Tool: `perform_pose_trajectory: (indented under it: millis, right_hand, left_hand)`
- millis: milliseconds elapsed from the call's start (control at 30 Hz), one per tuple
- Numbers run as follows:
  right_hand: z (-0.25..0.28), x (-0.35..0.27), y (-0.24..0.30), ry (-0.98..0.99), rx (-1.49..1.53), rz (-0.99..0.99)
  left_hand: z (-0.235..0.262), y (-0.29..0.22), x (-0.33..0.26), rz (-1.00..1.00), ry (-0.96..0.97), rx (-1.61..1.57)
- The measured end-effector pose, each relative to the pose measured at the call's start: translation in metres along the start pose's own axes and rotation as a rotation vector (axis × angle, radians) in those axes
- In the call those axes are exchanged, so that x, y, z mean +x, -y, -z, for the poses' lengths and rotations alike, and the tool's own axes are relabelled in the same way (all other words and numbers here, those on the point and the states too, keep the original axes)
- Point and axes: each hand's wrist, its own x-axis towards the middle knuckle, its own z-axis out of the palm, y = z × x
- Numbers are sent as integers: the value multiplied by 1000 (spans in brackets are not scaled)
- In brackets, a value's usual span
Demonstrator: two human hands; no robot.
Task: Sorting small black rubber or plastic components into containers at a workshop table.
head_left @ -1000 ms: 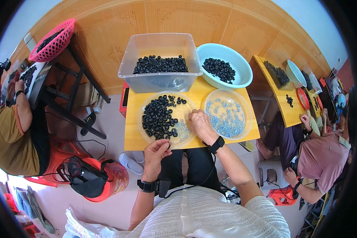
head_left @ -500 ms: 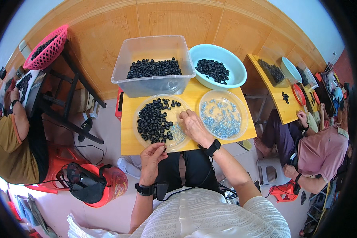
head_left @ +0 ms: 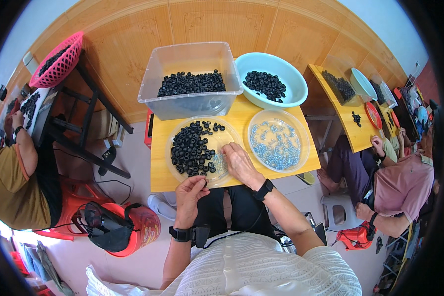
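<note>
At the table's front edge my left hand point(head_left: 186, 201) is closed in a pinch on a small black ring-shaped piece, mostly hidden by the fingertips. My right hand point(head_left: 240, 164) is held over the right side of a round clear plate point(head_left: 236, 129), fingers bent and pressed together; what they hold, if anything, is hidden. Many black ring-shaped pieces point(head_left: 188, 150) fill the plate's left side. Small clear-blue pieces point(head_left: 219, 164) lie beside my right fingertips. Right of this hand, a second round clear dish point(head_left: 305, 157) contains more of the clear-blue pieces.
Behind the plates stand a clear plastic bin point(head_left: 182, 109) and a light-blue basin point(head_left: 297, 85), both with black pieces. A red bucket point(head_left: 145, 227) is on the floor at left. People sit at tables on both sides, with a pink basket point(head_left: 69, 61) at far left.
My right hand has barely shifted beside the small clear-blue pieces. My left hand keeps its pinch near the plate's front rim. The whole view has moved slightly.
</note>
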Motion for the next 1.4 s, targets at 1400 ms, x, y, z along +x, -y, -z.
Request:
perform_pose_trajectory:
  millis: [1400]
  right_hand:
    - [49, -34, 72, 119, 428, -74]
  left_hand:
    - [-13, -4, -10, 31, 280, 12]
